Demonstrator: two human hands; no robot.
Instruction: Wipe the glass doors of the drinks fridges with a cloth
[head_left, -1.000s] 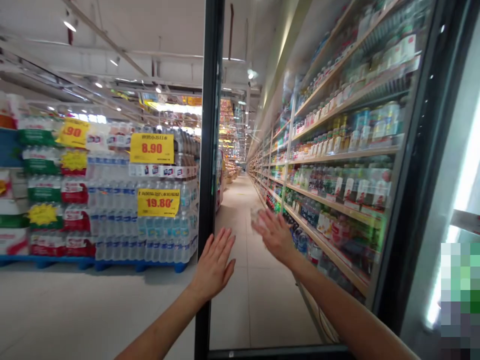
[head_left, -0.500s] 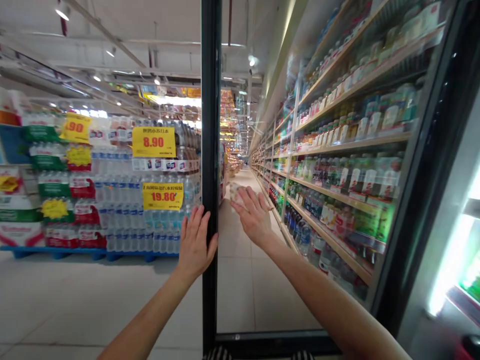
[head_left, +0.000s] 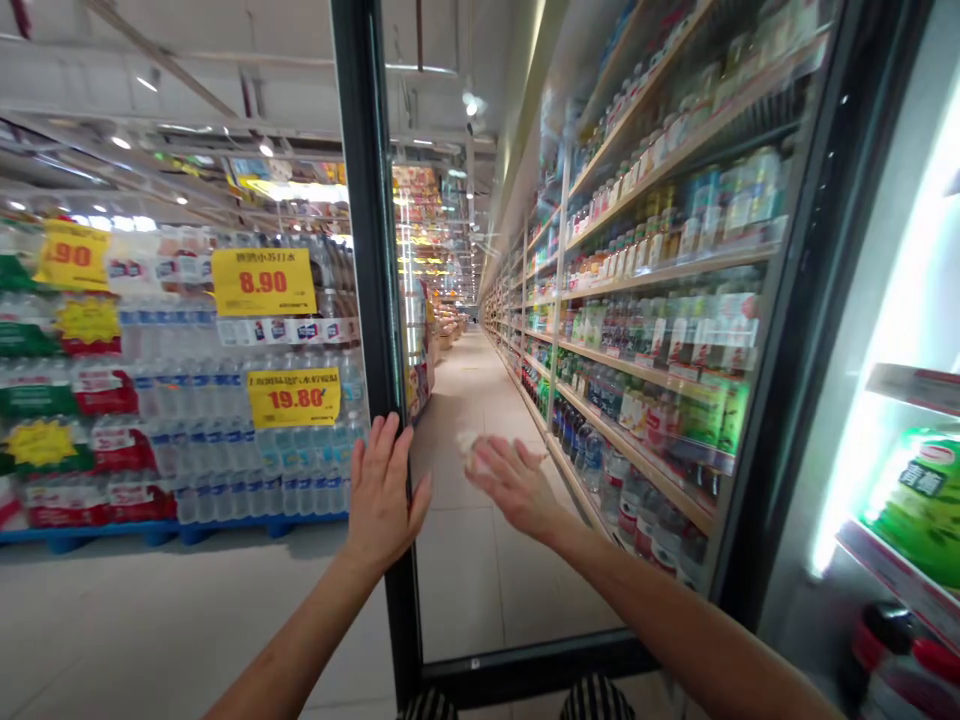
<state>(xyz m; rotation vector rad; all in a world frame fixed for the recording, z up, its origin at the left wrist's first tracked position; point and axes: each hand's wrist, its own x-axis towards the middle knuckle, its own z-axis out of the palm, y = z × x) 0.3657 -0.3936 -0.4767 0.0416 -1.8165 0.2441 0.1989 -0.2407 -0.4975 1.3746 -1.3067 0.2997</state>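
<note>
A glass fridge door with a black frame point(head_left: 369, 250) stands open in front of me. My left hand point(head_left: 382, 497) lies flat against the door's edge, fingers stretched out and holding nothing. My right hand point(head_left: 517, 492) presses a small white cloth point(head_left: 469, 447) against the glass pane point(head_left: 480, 600); the cloth shows just beyond the fingertips. Shelves of bottled drinks point(head_left: 660, 330) show in the glass.
Stacked packs of bottled water point(head_left: 225, 440) with yellow price signs point(head_left: 262, 281) stand on blue pallets at the left. A long tiled aisle point(head_left: 472, 385) runs ahead. At the right, the lit fridge interior holds a green package point(head_left: 919, 500). Striped fabric point(head_left: 592, 700) shows at the bottom edge.
My left hand went from the glass to the door's edge and stayed there. My right hand slid the cloth up and left across the glass, then back down. The door frame now sits further left.
</note>
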